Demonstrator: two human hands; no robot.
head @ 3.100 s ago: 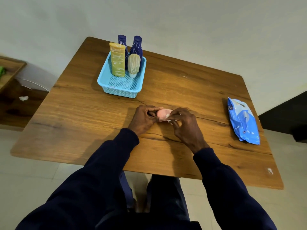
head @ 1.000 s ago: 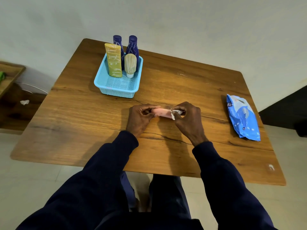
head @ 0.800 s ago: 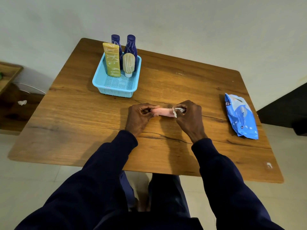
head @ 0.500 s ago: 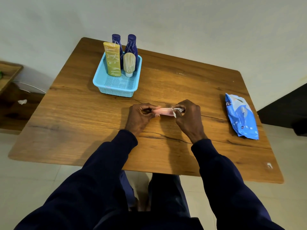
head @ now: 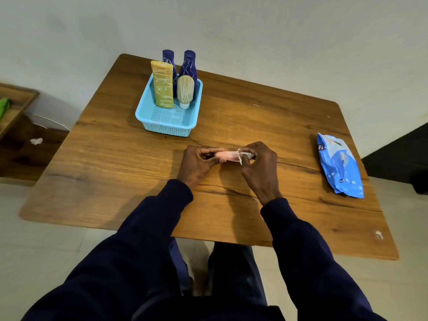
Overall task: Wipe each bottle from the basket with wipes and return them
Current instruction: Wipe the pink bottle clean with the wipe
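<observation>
A small pink bottle [head: 228, 156] lies sideways just above the wooden table, between both hands. My left hand [head: 196, 164] grips its left end. My right hand [head: 260, 166] pinches a white wipe [head: 243, 155] around its right end. Behind them stands a light blue basket [head: 166, 126] holding a yellow tube [head: 162, 85], a cream tube [head: 185, 90] standing cap down, and two dark blue bottles [head: 190, 66] at the back. A blue pack of wipes [head: 339, 164] lies at the table's right side.
The wooden table [head: 115, 163] ends close to my body at the front. A low wooden shelf [head: 14, 105] stands to the left, with a crumpled white scrap [head: 36, 141] on the floor near it. A dark object [head: 403, 158] sits at the right edge.
Three seconds ago the pink bottle showed its broad face; it is now turned sideways and narrow, with the wipe at its right end. Over the last second the hands barely moved.
</observation>
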